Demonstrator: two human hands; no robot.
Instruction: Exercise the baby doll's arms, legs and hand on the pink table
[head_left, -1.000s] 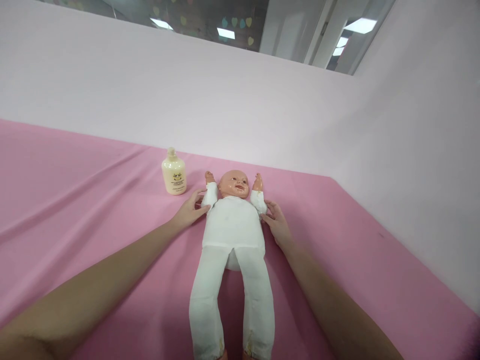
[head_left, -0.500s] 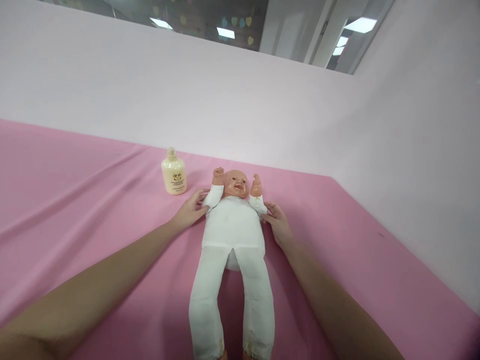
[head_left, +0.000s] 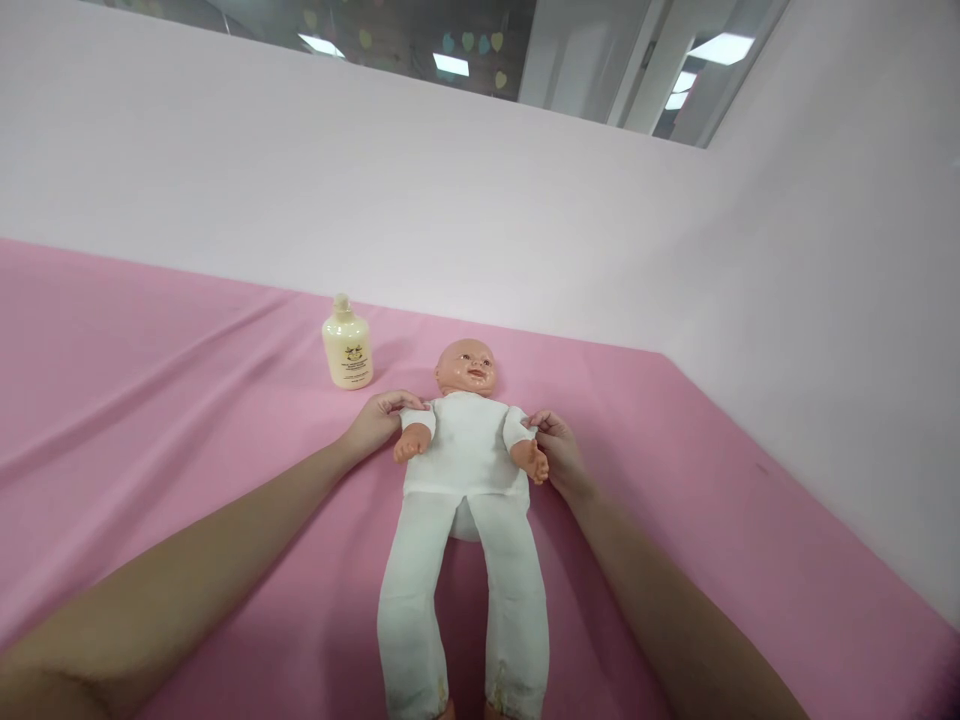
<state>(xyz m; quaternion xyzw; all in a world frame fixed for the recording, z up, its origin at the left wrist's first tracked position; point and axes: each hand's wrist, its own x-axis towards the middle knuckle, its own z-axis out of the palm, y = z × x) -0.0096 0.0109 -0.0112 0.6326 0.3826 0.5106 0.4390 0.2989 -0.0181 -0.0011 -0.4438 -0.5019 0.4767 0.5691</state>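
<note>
Swung down from beside the head: both arms of the white-suited plastic baby doll (head_left: pixel 465 450), gripped by left hand (head_left: pixel 379 420) and right hand (head_left: pixel 559 450) on pink cloth (head_left: pixel 150 400).

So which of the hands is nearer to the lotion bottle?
Left. The left hand rests at the doll's shoulder, just below the lotion bottle. The right hand holds the doll's other shoulder, on the far side from it.

The only print sits on the bottle (head_left: pixel 347 346), left of centre in the frame: a small dark emblem with a few lines of text beneath it on the cream front. The letters are too small and blurred to read. Nothing else in view carries words or numbers.
</note>
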